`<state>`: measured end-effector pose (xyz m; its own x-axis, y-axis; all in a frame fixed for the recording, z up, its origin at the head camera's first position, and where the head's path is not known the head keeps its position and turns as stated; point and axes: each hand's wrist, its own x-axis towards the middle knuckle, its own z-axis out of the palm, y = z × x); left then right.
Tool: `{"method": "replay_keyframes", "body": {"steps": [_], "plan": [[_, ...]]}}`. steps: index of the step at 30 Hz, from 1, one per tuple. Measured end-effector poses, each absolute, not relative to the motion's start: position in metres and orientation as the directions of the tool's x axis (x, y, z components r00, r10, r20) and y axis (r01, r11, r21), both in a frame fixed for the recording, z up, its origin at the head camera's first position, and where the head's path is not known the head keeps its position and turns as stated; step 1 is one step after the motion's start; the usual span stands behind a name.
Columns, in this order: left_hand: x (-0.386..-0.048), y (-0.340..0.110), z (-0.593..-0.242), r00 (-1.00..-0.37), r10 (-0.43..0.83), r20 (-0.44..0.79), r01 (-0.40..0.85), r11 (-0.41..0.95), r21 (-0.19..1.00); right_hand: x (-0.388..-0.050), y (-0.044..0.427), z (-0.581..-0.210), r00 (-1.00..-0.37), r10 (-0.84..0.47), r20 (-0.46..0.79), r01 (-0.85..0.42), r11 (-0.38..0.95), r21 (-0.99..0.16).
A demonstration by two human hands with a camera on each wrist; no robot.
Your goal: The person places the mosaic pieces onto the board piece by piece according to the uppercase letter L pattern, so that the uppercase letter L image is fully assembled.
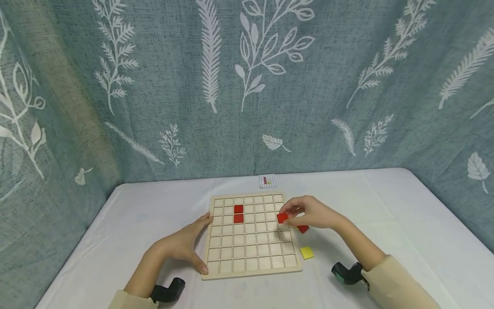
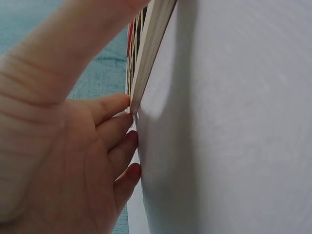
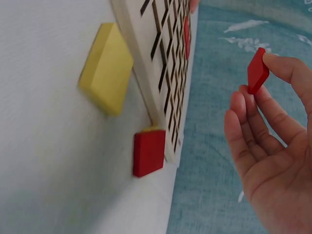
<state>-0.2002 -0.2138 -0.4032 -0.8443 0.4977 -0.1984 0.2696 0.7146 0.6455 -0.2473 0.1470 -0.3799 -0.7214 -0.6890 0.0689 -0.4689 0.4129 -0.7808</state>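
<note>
A pale wooden grid board [image 1: 251,275] lies on the white table, two red tiles [image 1: 238,218] in its third column near the top. My left hand [image 1: 181,242] spreads along the board's left edge, thumb at the lower corner and fingertips higher up; in the left wrist view the fingers [image 2: 117,131] lie against that edge. Between thumb and fingers my right hand [image 1: 312,213] pinches a red tile [image 3: 258,71], held above the board's right side. Below that hand, another red tile [image 3: 150,152] lies beside the right edge, with a bit of yellow behind it.
A yellow tile [image 1: 307,252] lies on the table right of the board. Behind the board is a small printed grid card [image 1: 267,181] with red and yellow cells. A patterned green-blue curtain [image 1: 231,128] hangs at the table's back and sides.
</note>
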Motion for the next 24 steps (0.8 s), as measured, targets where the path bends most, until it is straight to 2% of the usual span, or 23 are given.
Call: {"method": "replay_keyframes", "body": {"steps": [19, 24], "plan": [[-0.200, -0.216, -0.405, -0.830, 0.521, -0.197, 0.283, 0.700, 0.655, -0.248, 0.111, -0.376, -0.683, -0.725, 0.094, -0.534, 0.407, -0.741], [-0.199, -0.217, -0.405, -0.832, 0.519, -0.194, 0.284, 0.699, 0.656, -0.250, 0.095, -0.376, -0.696, -0.712, 0.093, -0.532, 0.425, -0.732]]}}
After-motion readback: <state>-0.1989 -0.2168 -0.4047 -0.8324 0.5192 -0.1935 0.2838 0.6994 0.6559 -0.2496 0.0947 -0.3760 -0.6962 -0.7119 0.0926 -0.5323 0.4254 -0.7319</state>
